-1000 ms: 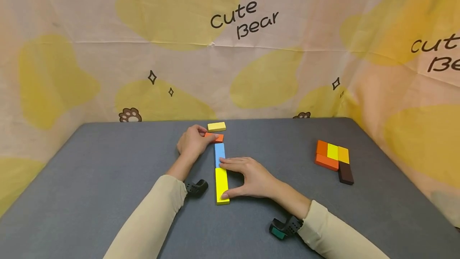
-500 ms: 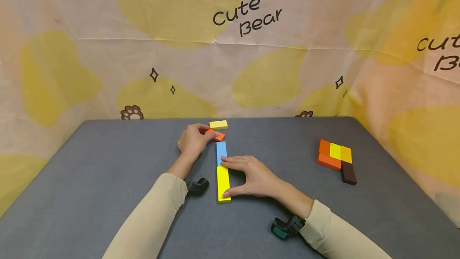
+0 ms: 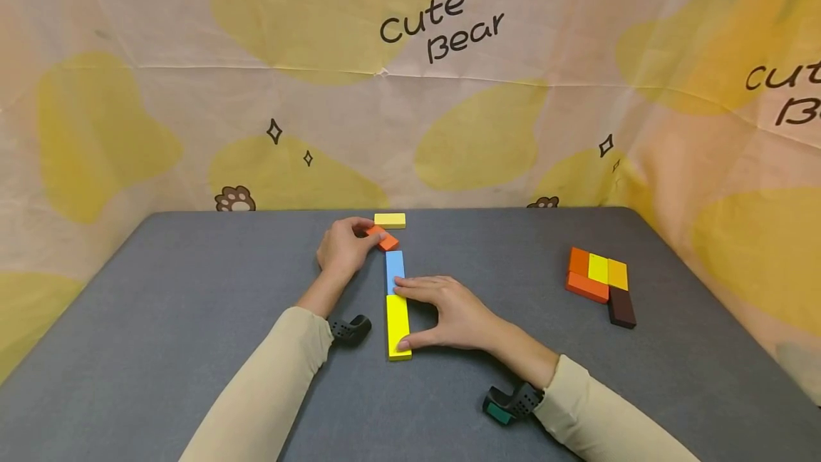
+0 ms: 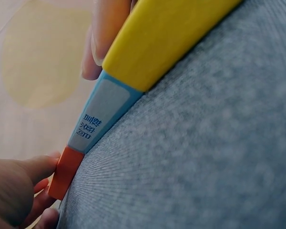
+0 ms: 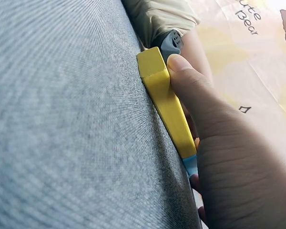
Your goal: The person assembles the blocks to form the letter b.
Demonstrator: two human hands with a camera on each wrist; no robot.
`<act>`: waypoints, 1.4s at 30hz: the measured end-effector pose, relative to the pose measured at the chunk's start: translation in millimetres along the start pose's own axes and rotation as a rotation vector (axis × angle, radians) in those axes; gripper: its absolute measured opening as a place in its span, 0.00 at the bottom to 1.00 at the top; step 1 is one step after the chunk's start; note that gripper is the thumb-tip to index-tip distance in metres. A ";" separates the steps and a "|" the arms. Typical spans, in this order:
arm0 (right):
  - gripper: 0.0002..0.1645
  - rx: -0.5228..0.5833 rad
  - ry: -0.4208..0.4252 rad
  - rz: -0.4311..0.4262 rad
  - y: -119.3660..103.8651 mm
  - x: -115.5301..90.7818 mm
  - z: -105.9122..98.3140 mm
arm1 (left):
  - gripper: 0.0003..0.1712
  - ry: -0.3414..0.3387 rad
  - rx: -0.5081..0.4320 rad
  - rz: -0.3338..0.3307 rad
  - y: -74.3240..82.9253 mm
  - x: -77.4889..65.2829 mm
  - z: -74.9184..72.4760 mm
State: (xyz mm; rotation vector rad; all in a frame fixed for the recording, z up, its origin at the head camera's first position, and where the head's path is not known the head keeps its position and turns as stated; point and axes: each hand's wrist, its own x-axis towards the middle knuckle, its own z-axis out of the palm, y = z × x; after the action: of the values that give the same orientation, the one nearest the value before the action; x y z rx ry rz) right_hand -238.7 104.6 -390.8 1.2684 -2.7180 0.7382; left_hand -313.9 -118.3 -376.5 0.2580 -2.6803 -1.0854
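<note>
In the head view my left hand [image 3: 343, 248] pinches an orange block [image 3: 388, 242] between thumb and fingers. That block lies slanted at the far end of a light blue block [image 3: 394, 262]. A longer yellow block [image 3: 395, 319] continues the line toward me, end to end with the blue one. My right hand [image 3: 452, 312] rests along these two, thumb on the yellow block's near end and straight fingertips on the blue block. Printed characters show on the blue block's side in the left wrist view, where the orange block [image 4: 66, 171] meets its end.
A pale yellow block [image 3: 390, 220] lies just beyond the orange one, near the table's far edge. On the right sits a cluster of several blocks, with a dark brown block [image 3: 621, 306] at its near side. A printed cloth [image 3: 359, 113] hangs behind the grey table [image 3: 192, 305].
The orange block has turned from lying crosswise to a slant, its left end swinging away from me with my left hand. My right hand keeps its place on the yellow and blue blocks.
</note>
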 end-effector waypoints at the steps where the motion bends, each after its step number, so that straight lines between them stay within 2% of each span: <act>1: 0.50 0.000 0.000 0.000 0.1 0.0 0.2 | 0.22 0.002 -0.001 -0.001 -0.2 0.1 0.1; 8: 0.50 -0.002 0.005 -0.003 1.3 0.1 1.3 | 0.20 0.008 -0.002 0.008 -1.6 0.3 0.6; 13: 0.50 0.000 0.007 -0.006 1.8 0.2 1.5 | 0.19 -0.006 0.007 0.055 -2.3 0.1 0.9; 22: 0.50 0.002 0.002 -0.002 1.8 0.5 0.7 | 0.22 -0.070 0.030 0.129 -4.4 1.5 3.3; 32: 0.50 0.001 0.000 -0.001 2.5 0.4 1.1 | 0.22 -0.064 0.024 0.127 -4.2 0.0 3.5; 42: 0.50 -0.004 0.005 -0.008 2.3 0.5 1.5 | 0.23 -0.110 0.017 0.145 -4.5 0.0 3.7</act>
State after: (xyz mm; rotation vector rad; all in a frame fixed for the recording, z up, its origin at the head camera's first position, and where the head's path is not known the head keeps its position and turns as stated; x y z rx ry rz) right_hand -240.6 104.9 -392.9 1.2743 -2.7074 0.7342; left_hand -314.6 -119.1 -382.2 0.0068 -2.7552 -1.0630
